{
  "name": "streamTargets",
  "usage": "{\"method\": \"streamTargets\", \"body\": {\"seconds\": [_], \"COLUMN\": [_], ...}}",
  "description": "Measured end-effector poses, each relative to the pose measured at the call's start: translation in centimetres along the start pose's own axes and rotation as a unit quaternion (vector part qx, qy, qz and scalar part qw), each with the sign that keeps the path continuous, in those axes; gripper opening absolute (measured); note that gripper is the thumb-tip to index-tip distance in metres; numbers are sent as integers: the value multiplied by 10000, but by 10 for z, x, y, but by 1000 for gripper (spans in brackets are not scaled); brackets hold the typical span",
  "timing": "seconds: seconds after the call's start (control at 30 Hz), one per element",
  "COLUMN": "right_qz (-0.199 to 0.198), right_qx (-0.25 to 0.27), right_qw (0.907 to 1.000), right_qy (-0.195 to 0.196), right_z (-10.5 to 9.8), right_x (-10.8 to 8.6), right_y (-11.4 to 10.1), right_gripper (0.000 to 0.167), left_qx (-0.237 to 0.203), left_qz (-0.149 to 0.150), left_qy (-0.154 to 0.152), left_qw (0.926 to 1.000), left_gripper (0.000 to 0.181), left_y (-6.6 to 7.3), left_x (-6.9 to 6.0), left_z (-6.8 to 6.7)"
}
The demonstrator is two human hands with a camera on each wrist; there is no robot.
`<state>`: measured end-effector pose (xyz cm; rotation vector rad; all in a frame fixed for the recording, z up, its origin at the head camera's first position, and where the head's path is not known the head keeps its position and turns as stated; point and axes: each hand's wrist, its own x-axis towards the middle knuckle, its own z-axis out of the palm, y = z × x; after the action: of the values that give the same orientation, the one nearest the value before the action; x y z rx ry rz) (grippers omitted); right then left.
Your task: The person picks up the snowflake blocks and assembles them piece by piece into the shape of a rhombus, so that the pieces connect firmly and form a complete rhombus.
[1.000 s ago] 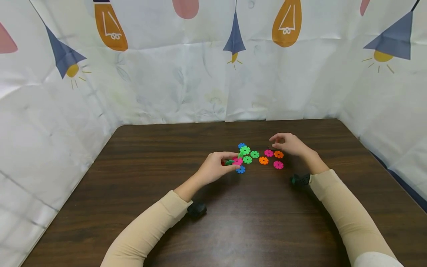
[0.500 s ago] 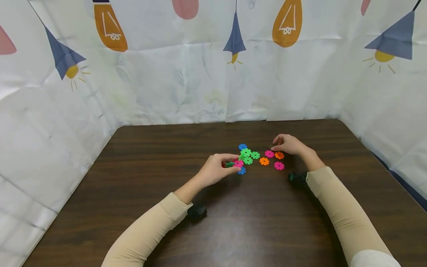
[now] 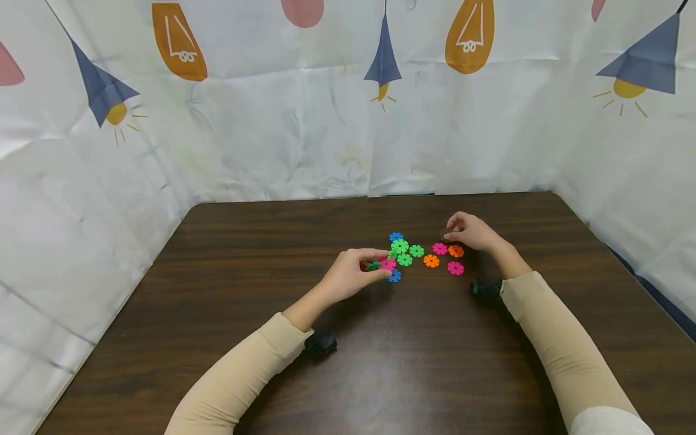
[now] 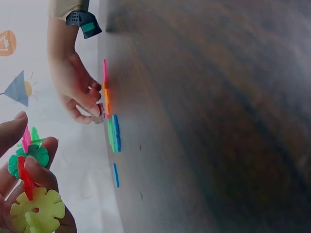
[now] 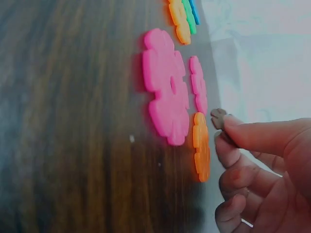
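My left hand (image 3: 348,275) grips a chain of interlocked notched plastic discs. In the left wrist view, the chain shows a yellow disc (image 4: 43,208), a red disc (image 4: 24,177), a green disc (image 4: 41,154) and a pink disc (image 4: 26,138); fingers partly cover them. My right hand (image 3: 472,234) pinches a small brown disc (image 5: 218,118) between thumb and fingertips, at the far side of the loose discs. Nearest to it on the table lie a pink disc (image 3: 439,248) and an orange disc (image 3: 456,251).
Several more loose discs lie flat between the hands: green (image 3: 416,251), orange (image 3: 431,261), pink (image 3: 455,267) and blue (image 3: 396,237). Another blue disc (image 3: 394,276) lies by the left thumb. Patterned white cloth (image 3: 326,139) borders the dark wooden table (image 3: 402,368) at back and sides.
My right thumb and index finger have closed together on the brown disc, and that hand has shifted slightly to the right. The left hand stays almost still with the chain.
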<state>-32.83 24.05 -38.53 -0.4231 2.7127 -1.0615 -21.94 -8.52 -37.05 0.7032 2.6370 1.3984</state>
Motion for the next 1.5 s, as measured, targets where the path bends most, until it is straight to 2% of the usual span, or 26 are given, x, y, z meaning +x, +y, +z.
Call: {"method": "streamTargets", "body": {"seconds": [0.3,0.53,0.67,0.93,1.07,1.2,1.5], "right_qz": [-286,-619,-787,-1013,-1082,-1140,-1243], "right_qx": [950,2056,2446,2518,2686,2846,2972], "right_qw": [9939,9742,9640,9602,9553,9504,9460], "right_qy": [483,695,689,661,602,516,349], "right_z": [1,5,9,17,21,26,33], "right_x": [-5,-14,-16,-18,-20,-22,-25], "right_y": [-2,-24,-35,-51,-57,-62,-70], "right_gripper": [26,30,28,23,22,20,18], "left_qx": [17,-51,-91,-189,-231,-305,-379], "left_qz": [26,2,24,130,155,224,228], "left_qy": [43,57,63,68,79,63,45], "left_qw": [10000,10000,9999,9997,9996,9993,9990], "left_gripper": [41,42,42,41,41,41,42], "left_y": [-1,2,2,2,2,3,7], "left_x": [1,1,0,0,0,-1,-4], "left_z": [0,-1,-1,1,1,1,0]}}
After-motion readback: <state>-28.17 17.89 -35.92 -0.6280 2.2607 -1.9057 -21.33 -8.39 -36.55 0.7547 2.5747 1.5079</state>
